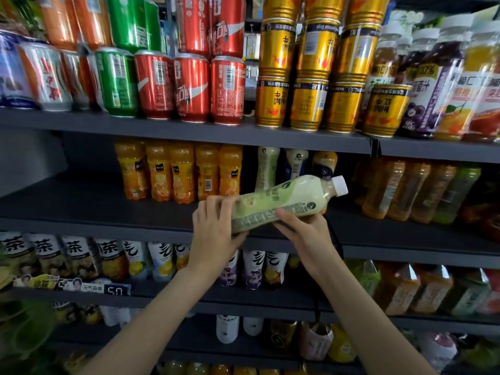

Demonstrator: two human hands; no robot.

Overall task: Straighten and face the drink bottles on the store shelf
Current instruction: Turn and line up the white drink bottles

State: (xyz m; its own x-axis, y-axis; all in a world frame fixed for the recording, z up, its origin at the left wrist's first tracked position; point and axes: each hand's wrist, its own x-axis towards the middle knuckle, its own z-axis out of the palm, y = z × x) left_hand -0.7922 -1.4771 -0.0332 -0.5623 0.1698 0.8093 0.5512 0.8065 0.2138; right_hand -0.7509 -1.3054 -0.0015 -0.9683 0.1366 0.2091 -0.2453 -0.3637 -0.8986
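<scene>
A person's left hand gripped the base of a pale green drink bottle, fingers curled round it, while the right hand cupped its middle from below, holding it nearly on its side in front of the middle shelf. By the look of it the bottle had yet to be stood up and faced. The orange juice bottles left of it stood upright, some labels turned away. Bottles further right were dim and blurred.

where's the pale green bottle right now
The pale green bottle is mid-frame, tilted nearly sideways, held by both hands before the middle shelf, right of the orange juice bottles.
</scene>
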